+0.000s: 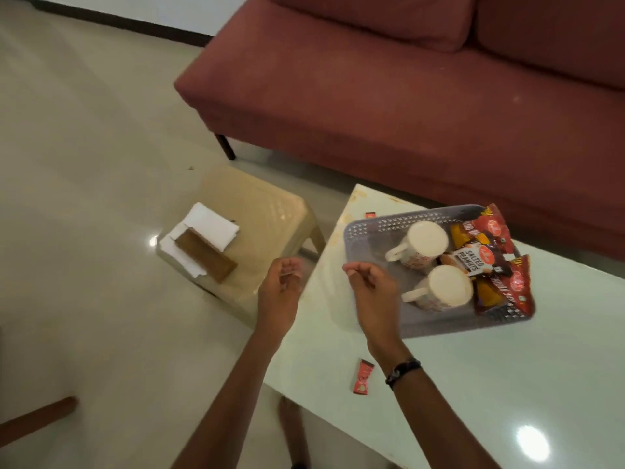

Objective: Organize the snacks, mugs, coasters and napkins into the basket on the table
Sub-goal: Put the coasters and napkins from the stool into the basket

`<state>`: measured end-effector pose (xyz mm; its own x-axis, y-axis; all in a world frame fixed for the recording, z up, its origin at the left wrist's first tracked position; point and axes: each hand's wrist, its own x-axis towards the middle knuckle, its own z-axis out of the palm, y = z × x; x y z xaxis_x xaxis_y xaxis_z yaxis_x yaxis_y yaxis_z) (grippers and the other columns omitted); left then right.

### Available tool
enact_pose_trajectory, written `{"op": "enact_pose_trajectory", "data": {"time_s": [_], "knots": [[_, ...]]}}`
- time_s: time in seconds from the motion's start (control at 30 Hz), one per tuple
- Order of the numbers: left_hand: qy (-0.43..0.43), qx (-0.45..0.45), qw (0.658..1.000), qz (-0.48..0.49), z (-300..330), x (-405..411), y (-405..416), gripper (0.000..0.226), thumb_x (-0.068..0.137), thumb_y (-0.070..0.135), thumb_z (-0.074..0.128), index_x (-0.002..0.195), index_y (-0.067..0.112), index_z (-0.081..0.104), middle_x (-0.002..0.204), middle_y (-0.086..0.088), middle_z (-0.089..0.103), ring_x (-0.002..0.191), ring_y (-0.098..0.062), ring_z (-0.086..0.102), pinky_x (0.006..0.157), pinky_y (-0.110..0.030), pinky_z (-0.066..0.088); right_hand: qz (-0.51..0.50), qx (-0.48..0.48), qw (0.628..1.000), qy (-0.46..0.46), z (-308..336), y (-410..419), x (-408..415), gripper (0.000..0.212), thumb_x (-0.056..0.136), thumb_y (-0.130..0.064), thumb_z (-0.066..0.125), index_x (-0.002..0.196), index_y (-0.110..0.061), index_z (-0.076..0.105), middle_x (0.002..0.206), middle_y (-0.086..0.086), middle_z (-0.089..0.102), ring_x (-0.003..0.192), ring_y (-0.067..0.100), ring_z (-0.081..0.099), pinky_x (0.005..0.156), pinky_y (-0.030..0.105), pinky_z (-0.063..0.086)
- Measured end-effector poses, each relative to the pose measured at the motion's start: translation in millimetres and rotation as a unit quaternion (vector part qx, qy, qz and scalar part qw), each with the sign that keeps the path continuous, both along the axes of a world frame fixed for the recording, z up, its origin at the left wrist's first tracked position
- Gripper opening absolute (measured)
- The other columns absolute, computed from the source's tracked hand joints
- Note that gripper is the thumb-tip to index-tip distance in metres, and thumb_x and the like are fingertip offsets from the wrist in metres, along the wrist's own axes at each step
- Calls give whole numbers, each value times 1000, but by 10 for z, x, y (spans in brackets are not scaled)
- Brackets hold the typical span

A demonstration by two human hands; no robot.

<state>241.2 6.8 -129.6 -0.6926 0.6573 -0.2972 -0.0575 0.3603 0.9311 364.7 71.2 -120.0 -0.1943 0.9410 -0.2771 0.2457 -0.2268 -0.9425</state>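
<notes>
Head view: your grey perforated plastic basket sits on the pale glossy table at the right centre of the frame. Inside it stand two white ceramic mugs: the upper mug near the basket's far wall, and the lower mug just below it, both with handles pointing toward the left of the frame. Along the basket's right side lie red and orange snack packets, with a packet labelled SALTED PEANUTS lying between the mugs and the red packets.

Your right hand hovers over the basket's left edge, fingers loosely curled and holding nothing. Your left hand hangs just left of the table edge, fingers loosely curled; motion blur hides whether anything is held.

Two small red sachets lie on the table outside the basket: one at lower centre, near your right wrist, one just beyond the basket's upper left corner.

At left centre, a beige plastic stool carries white folded napkins with a brown rectangular coaster lying on top. A red fabric sofa fills the upper right.
</notes>
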Motion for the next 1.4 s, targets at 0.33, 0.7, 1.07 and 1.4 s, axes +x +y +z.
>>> {"op": "enact_pose_trajectory", "data": {"time_s": [0.33,0.7,1.07,1.4], "knots": [[71,-68,969,224,-270,-1421,-717,16,89,9,51,103,14,56,102,-5,61,95,-24,59,80,-33,51,190,69,975,-87,-363,-469,-1945,19,93,-13,53,107,-12,66,108,-2,69,102,9,61,81,14,42],[-47,-171,980,93,-411,-2066,-533,34,88,36,52,115,16,56,110,-4,67,100,-21,63,93,-45,51,284,185,902,-268,-610,-439,-2766,25,94,-12,42,102,-11,66,92,11,71,80,29,64,69,41,54],[7,-109,992,-64,-65,-1702,-226,30,83,26,52,112,21,59,105,0,70,92,-13,67,87,-40,56,151,204,947,-197,-276,-322,-2043,28,96,-14,47,118,-19,64,93,2,73,77,15,66,72,28,56],[-68,-44,967,-242,75,-180,558,39,88,27,56,126,22,49,121,-5,64,102,-23,66,91,-44,54,30,290,913,-286,-66,195,-281,22,91,-6,58,111,-4,67,85,10,73,68,11,59,62,24,51]]}}
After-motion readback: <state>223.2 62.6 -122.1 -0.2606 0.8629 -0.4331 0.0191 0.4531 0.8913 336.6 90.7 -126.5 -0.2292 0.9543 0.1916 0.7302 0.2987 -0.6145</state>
